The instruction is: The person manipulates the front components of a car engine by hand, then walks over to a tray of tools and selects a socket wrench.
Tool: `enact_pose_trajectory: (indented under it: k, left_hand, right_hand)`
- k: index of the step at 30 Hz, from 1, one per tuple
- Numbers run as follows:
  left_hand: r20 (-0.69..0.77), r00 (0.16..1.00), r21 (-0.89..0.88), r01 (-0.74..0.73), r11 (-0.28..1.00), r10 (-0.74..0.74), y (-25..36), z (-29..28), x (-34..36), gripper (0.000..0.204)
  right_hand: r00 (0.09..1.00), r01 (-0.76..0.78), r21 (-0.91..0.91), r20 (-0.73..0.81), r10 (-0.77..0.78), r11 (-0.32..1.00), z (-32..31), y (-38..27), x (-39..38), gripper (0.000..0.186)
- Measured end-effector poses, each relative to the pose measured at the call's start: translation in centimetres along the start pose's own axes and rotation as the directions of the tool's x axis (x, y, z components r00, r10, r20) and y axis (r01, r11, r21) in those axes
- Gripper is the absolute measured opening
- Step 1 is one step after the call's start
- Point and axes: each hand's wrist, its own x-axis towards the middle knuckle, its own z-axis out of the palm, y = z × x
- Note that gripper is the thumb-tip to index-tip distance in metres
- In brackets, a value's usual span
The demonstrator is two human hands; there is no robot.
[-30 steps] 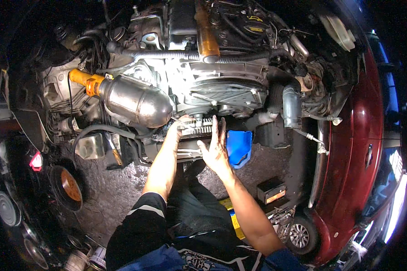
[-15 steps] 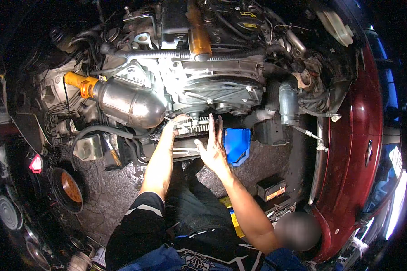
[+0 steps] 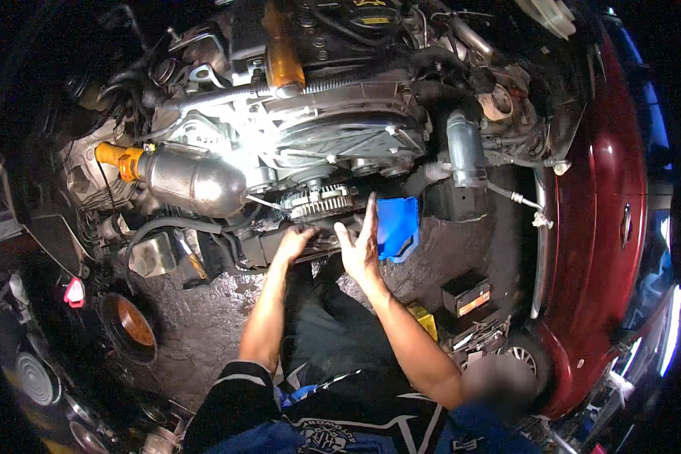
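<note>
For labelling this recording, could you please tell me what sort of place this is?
Probably a vehicle repair workshop: an exposed engine, a toothed metal wheel and, at the right, red car bodywork.

Pale lettering (image 3: 333,426) and a crest (image 3: 325,439) stand on the dark shirt (image 3: 363,412), small yellow marks (image 3: 375,20) on the engine cover (image 3: 333,32), and an orange label (image 3: 474,303), its print unreadable, on a black box (image 3: 461,290).

We believe this is a car repair workshop: we see an uncovered engine (image 3: 348,140) with hoses and pipes, a dark, stained floor (image 3: 197,333), metal tools (image 3: 478,337), and a red car (image 3: 601,234) standing close by.
</note>
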Motion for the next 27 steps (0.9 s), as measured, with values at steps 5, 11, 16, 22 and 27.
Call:
enact_pose_trajectory:
  k: [5, 11, 16, 22, 27]
  left_hand:
    - [-0.031, 0.984, 0.290, -0.161, 0.943, 0.177, -0.4, 3.9, -4.8, 0.037]
    - [-0.029, 0.717, 0.607, -0.541, 0.582, 0.697, -4.4, 7.1, -4.7, 0.028]
    - [0.018, 0.677, 0.680, -0.548, 0.487, 0.735, -5.4, 8.3, -5.0, 0.031]
    - [-0.060, 0.946, 0.473, -0.253, 0.844, 0.317, -1.1, 6.9, -10.4, 0.037]
    - [-0.206, 0.967, 0.454, -0.042, 0.890, 0.151, -5.6, 2.5, -14.8, 0.040]
  right_hand:
    - [0.750, -0.606, 0.008, 0.340, 0.568, 0.795, 1.0, 6.1, -4.8, 0.048]
    - [0.810, -0.586, 0.456, 0.368, 0.458, 0.670, 1.9, 9.3, -6.7, 0.020]
    - [0.830, -0.558, 0.504, 0.351, 0.434, 0.659, 1.3, 13.6, -5.5, 0.018]
    - [0.753, -0.655, 0.255, 0.141, 0.643, 0.711, 0.2, 28.0, -3.1, 0.019]
    - [0.737, -0.669, 0.065, 0.182, 0.651, 0.740, 2.2, 33.1, 0.1, 0.016]
